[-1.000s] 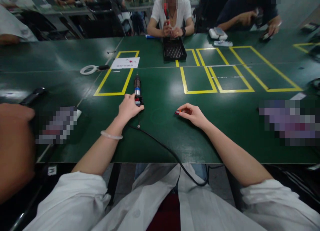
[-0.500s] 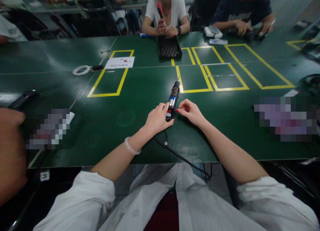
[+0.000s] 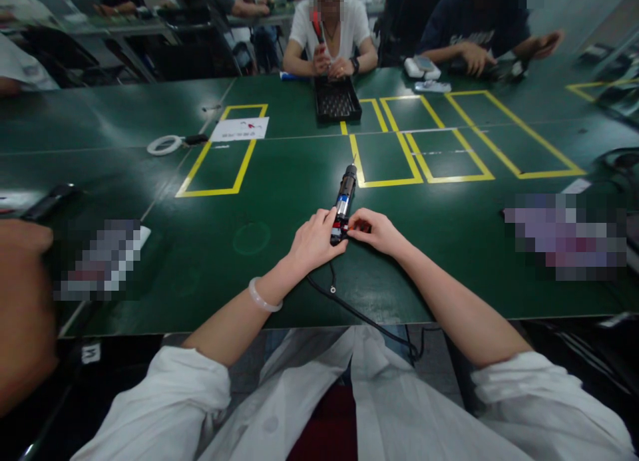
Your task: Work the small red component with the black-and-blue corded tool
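Observation:
An electric screwdriver [image 3: 346,185] with its casing partly off lies on the green table, its thin bit pointing away from me. A silver and blue motor section shows along its middle. My left hand [image 3: 313,239] is closed around the rear end, thumb below and fingers on top. At the right side of that rear end, the fingertips of my right hand [image 3: 375,231] are pinched at a small red part [image 3: 344,226], which looks like a wire or connector; the fingers partly hide it. A black cable [image 3: 357,309] runs from under my left hand, with a ring terminal [image 3: 333,290] beside it.
Yellow tape rectangles [image 3: 237,192] mark the table [image 3: 279,168]. Ahead stands a black tray [image 3: 338,108], where a person holds a red-handled tool [image 3: 317,27]. A printed sheet [image 3: 240,128] and a coiled white cable [image 3: 164,145] lie left. Blurred-out objects lie at both sides.
My right hand has shifted slightly left, closer against the rear of the screwdriver, its fingertips covering more of the red part. My left hand keeps its hold.

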Demonstrator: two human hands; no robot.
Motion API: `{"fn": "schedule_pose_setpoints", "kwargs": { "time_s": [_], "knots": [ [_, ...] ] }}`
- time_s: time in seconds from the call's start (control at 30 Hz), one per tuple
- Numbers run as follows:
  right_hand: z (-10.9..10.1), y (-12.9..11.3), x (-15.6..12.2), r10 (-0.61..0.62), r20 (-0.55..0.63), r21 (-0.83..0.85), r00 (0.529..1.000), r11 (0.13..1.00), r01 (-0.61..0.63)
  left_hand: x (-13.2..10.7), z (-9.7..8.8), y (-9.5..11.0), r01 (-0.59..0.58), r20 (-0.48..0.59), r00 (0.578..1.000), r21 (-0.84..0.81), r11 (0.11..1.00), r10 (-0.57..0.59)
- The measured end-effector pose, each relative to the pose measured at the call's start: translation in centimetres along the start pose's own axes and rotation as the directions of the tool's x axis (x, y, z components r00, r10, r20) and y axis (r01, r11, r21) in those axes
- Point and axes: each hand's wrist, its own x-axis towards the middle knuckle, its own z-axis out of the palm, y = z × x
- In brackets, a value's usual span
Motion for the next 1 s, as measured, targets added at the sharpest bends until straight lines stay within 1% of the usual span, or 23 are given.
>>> {"fn": "schedule_pose_setpoints", "kwargs": {
  "time_s": [0.1,0.23,0.4,0.53,0.67,0.83,1.0],
  "knots": [
    [-0.3,0.1,0.0,-0.003,0.024,-0.007,1.0,1.0,0.003,0.0,0.0,0.0,0.0,-0.004,1.0,0.001,1.0,0.0],
    [-0.4,0.2,0.0,-0.005,0.01,-0.027,1.0,1.0,0.005,0.0,0.0,-0.1,0.006,-0.007,1.0,-0.014,1.0,-0.006],
    [0.0,-0.3,0.0,0.002,-0.001,-0.046,1.0,0.999,-0.002,0.0,0.1,0.0,0.005,0.002,1.0,0.004,1.0,-0.005],
    [0.3,-0.7,-0.1,-0.046,-0.039,-0.116,0.998,0.992,0.041,-0.1,0.1,0.1,0.012,0.003,1.0,0.039,0.999,-0.012],
    [0.5,-0.6,-0.1,-0.065,-0.05,-0.135,0.997,0.989,0.057,0.1,-0.1,0.4,0.015,0.003,1.0,0.088,0.996,-0.015],
    [0.7,-0.5,0.1,-0.043,-0.053,-0.111,0.998,0.993,0.037,0.6,-0.3,1.1,0.067,0.0,0.998,0.141,0.988,-0.068],
    [0.7,-0.7,0.1,-0.019,-0.052,-0.091,0.998,0.996,0.014,1.3,-0.2,1.7,0.127,-0.009,0.992,0.151,0.98,-0.127]
  ]
}}
